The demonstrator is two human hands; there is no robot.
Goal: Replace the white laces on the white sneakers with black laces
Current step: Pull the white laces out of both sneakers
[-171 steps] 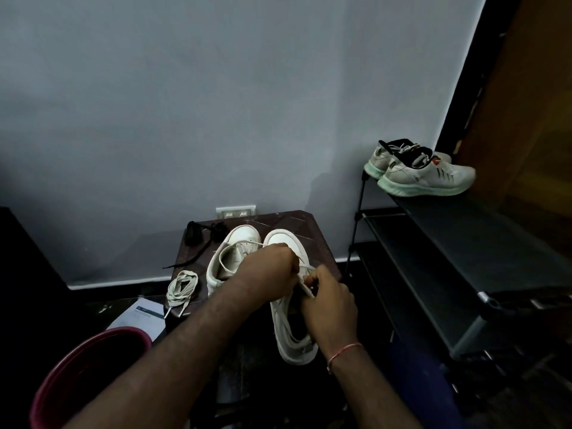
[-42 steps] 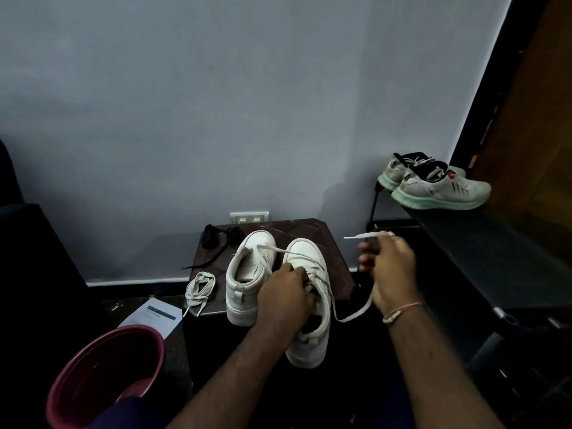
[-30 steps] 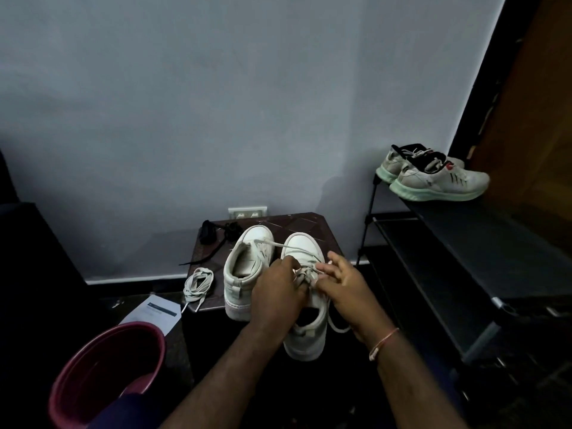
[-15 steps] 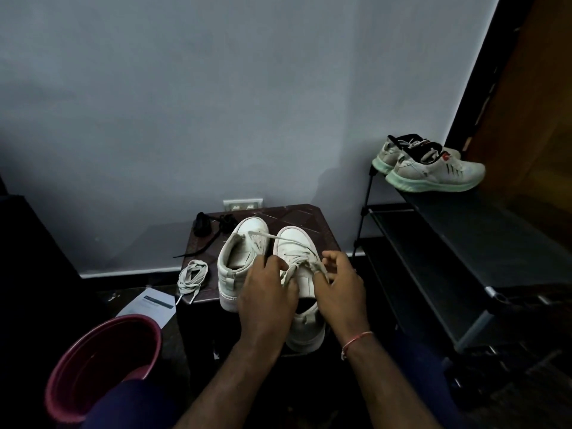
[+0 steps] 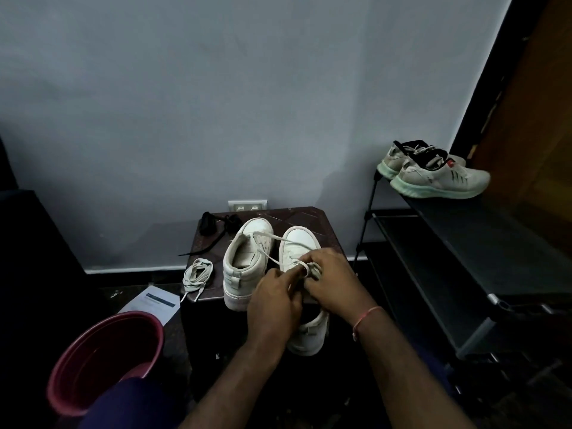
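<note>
Two white sneakers stand toes away from me on a small dark table [image 5: 322, 222]. The left sneaker [image 5: 246, 258] has an empty lace area. Over the middle of the right sneaker [image 5: 301, 243] both hands meet. My left hand [image 5: 274, 300] pinches the white lace [image 5: 272, 239], which runs slack across to the left sneaker's toe. My right hand [image 5: 332, 280] grips the same lace at the eyelets. A bundled white lace [image 5: 197, 274] lies at the table's left edge. Black laces [image 5: 216, 226] sit at the back left corner.
A maroon tub [image 5: 105, 360] stands at the lower left, with a paper sheet [image 5: 151, 305] on the floor beside it. A dark shoe rack [image 5: 483, 252] fills the right side, carrying a pair of grey running shoes [image 5: 436, 178]. A wall socket [image 5: 247, 205] sits behind the table.
My right hand, which had pulled a lace end out to the right, came back to the right sneaker's eyelets. Both hands now work close together on the lace.
</note>
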